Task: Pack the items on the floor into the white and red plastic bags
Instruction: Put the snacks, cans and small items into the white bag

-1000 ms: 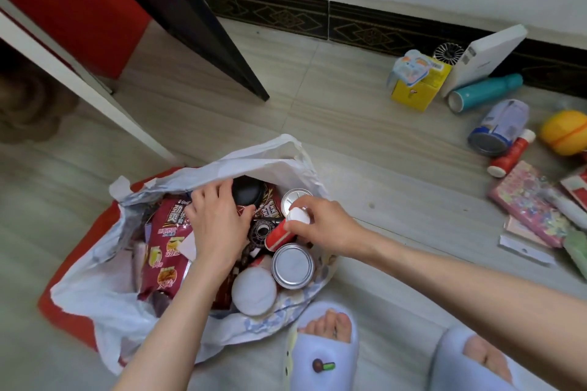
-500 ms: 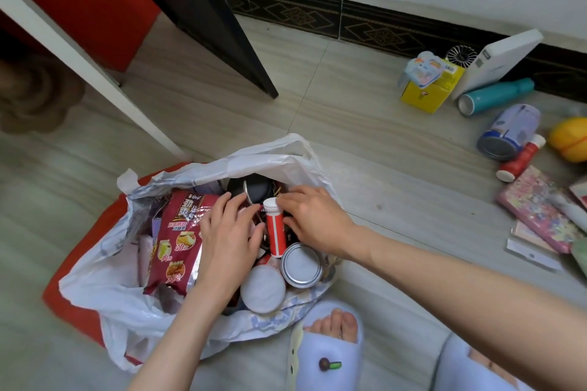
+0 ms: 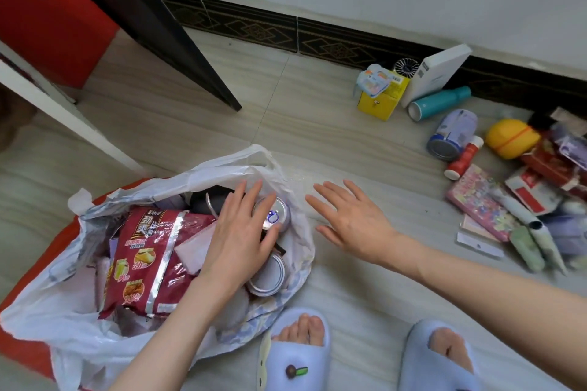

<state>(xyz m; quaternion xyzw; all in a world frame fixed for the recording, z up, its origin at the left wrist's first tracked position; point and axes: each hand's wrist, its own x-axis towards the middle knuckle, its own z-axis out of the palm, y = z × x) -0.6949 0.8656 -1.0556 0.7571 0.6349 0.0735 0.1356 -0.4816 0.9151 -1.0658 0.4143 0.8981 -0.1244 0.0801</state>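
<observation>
The white plastic bag (image 3: 63, 320) lies open on the floor, on top of the red bag (image 3: 28, 355). Inside I see a dark red snack packet (image 3: 143, 257), a silver can (image 3: 274, 214) and another can (image 3: 268, 276). My left hand (image 3: 241, 238) lies flat on the items in the bag, fingers straight, touching the silver can. My right hand (image 3: 352, 222) hovers empty over the floor just right of the bag, fingers spread. Loose items wait at the right: a red tube (image 3: 463, 157), a tin (image 3: 451, 135), a teal bottle (image 3: 440, 103).
A yellow box (image 3: 381, 98), a white box (image 3: 438, 73), a yellow ball-like thing (image 3: 511, 138), a pink booklet (image 3: 476, 200) and several packets crowd the right side. A dark door (image 3: 165, 28) stands behind the bag. My feet in pale blue slippers (image 3: 295, 355) are below.
My right hand let go of the red and white tube inside the bag and drew out to the right, now empty. My left hand shifted right onto the can.
</observation>
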